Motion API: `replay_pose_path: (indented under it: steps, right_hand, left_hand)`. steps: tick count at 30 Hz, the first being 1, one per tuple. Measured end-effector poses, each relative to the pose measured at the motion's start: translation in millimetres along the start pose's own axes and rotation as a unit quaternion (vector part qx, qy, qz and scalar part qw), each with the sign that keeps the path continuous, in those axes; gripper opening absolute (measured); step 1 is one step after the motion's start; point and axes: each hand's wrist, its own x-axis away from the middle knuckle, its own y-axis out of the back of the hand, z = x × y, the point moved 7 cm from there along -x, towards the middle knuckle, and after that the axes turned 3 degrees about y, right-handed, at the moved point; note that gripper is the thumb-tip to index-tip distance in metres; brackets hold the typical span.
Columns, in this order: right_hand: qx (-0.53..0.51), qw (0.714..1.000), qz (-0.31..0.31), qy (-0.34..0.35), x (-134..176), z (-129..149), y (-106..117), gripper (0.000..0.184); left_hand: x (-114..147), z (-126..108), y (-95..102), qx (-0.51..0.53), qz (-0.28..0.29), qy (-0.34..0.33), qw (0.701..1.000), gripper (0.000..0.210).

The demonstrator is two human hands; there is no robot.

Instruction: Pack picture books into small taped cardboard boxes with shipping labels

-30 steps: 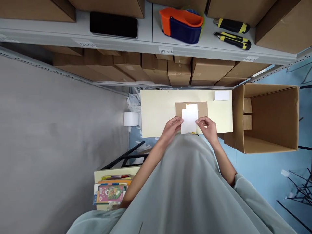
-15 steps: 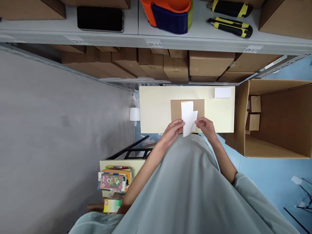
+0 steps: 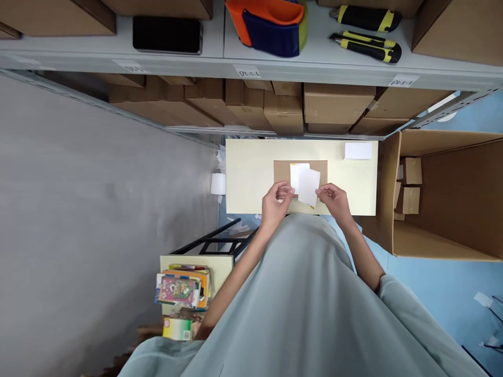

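Note:
Two white paper slips overlap over a brown cardboard piece in front of me. The rear paper slip has a small orange mark along its top edge. The front paper slip is tilted and has an orange mark at its bottom corner. My left hand is closed, thumb and fingertips pinched at the rear slip's lower left edge. My right hand pinches the right edge of the front slip. Whether the slips are joined to each other is hidden.
The cream table bears a white stack of paper. A large open carton with small boxes stands at right. Above, a shelf holds a phone, a tape dispenser and utility knives. Books lie lower left.
The front slip has swung up and right, so it covers part of the rear slip instead of hanging as a long strip. My left hand has moved up slightly, its fingers more curled.

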Motion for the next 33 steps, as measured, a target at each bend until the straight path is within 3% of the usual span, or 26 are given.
replay_pose_path:
  steps: [3,6,8,12,15,20,23,26,30,33]
  right_hand:
    - [-0.063,0.998,-0.019,0.0,1.7,6.7,2.2,0.035]
    - [-0.115,0.992,-0.048,-0.004,5.1,9.3,2.9,0.035]
    - [-0.135,0.989,-0.065,-0.006,7.8,9.2,1.4,0.036]
    - [-0.127,0.988,-0.083,0.019,15.8,11.2,-4.8,0.035]
    - [-0.089,0.99,-0.096,0.047,24.2,13.4,-8.5,0.036]
    - [-0.08,0.99,-0.091,0.069,34.5,10.9,-15.4,0.037]
    - [-0.067,0.992,-0.082,0.067,36.8,5.3,-18.0,0.038]
    - [-0.019,0.995,-0.073,0.059,37.3,-2.0,-15.6,0.041]
    - [0.07,0.992,-0.099,0.045,36.9,-8.8,6.3,0.042]
    - [0.107,0.98,-0.156,0.064,37.7,-2.5,32.0,0.04]
  left_hand:
    - [6.9,-12.1,1.9,-0.009,0.023,0.011,1.0,0.04]
    - [22.8,-15.9,-20.3,0.054,0.182,0.079,0.979,0.049]
    - [37.2,-17.0,-36.5,0.127,0.249,0.135,0.95,0.049]
    - [56.0,-8.4,-60.1,0.315,0.21,0.257,0.889,0.042]
    - [64.4,0.9,-73.9,0.386,0.189,0.32,0.844,0.035]
    - [64.6,10.3,-72.0,0.415,0.146,0.343,0.83,0.028]
    - [62.2,13.7,-71.3,0.403,0.148,0.334,0.839,0.033]
    - [51.8,17.1,-65.3,0.357,0.136,0.275,0.882,0.037]
    - [29.6,17.5,-38.6,0.2,0.101,0.14,0.964,0.041]
    - [16.9,8.2,-13.5,0.032,0.104,0.012,0.994,0.034]
